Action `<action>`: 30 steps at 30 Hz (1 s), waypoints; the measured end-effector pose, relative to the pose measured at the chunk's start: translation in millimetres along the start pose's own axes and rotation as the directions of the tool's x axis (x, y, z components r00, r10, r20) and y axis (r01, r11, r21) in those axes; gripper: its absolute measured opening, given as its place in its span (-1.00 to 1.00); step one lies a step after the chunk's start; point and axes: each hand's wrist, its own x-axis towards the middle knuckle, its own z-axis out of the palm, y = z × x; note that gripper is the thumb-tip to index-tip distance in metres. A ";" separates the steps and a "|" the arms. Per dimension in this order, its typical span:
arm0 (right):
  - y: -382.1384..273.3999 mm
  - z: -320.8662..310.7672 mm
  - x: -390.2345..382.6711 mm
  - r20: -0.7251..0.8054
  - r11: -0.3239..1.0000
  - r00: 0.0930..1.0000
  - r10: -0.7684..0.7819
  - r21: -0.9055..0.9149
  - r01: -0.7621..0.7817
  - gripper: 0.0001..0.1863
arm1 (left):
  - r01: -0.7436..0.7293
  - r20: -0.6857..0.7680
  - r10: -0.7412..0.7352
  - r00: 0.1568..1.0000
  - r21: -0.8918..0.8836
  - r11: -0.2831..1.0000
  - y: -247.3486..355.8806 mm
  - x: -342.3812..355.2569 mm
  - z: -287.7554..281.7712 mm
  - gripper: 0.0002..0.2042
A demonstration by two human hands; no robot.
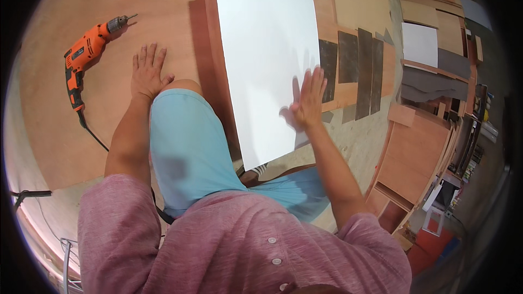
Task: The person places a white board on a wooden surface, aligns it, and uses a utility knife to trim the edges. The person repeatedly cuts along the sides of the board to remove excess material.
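Observation:
My left hand [150,71] lies spread on a broad plywood board [54,125], beside my bent left knee. An orange-and-black corded drill [84,49] with a bit in its chuck rests on that board to the hand's left. A long white sheet [261,32] lies on top of a raised reddish wooden piece [210,54], just right of the knee. My right hand [309,95] is open over the right part of the white sheet, its fingers casting shadows there; whether it touches the surface I cannot tell for sure.
Dark and tan panel pieces [363,71] lie right of the white sheet. Farther right are stacks of wooden boards [406,158], a small white sheet [419,41] and assorted tools along the dark edge. A black strip [32,193] and a metal stand [68,261] are at the lower left.

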 end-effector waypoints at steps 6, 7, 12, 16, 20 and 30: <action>-25.6 -3.5 -70.0 0.080 0.994 0.992 0.101 -0.050 -0.097 0.12 | 0.001 0.036 -0.002 0.999 0.037 0.999 5.2 2.3 -9.7 -0.17; -22.9 0.1 -53.5 0.074 0.997 0.995 0.061 -0.052 -0.058 0.13 | 0.000 0.040 -0.002 0.999 0.040 0.999 4.7 3.0 -11.5 -0.16; -27.0 8.8 104.2 0.000 1.000 1.000 -0.027 0.005 0.027 0.10 | 0.007 0.118 -0.012 0.993 0.046 0.999 4.7 1.7 -16.7 -0.14; -10.0 23.7 225.5 -0.069 0.993 0.991 -0.116 -0.042 0.113 0.02 | -0.007 0.118 0.005 0.993 0.015 1.000 3.4 2.9 -14.0 -0.14; -16.7 28.3 331.1 0.001 0.988 0.998 -0.070 -0.141 0.070 -0.05 | 0.004 0.182 -0.004 0.983 0.001 1.000 0.5 1.4 -19.4 -0.13; -2.4 46.4 406.5 -0.179 0.999 0.984 0.017 -0.040 -0.025 -0.08 | -0.002 0.167 0.011 0.986 -0.057 0.998 5.6 5.0 -20.6 -0.19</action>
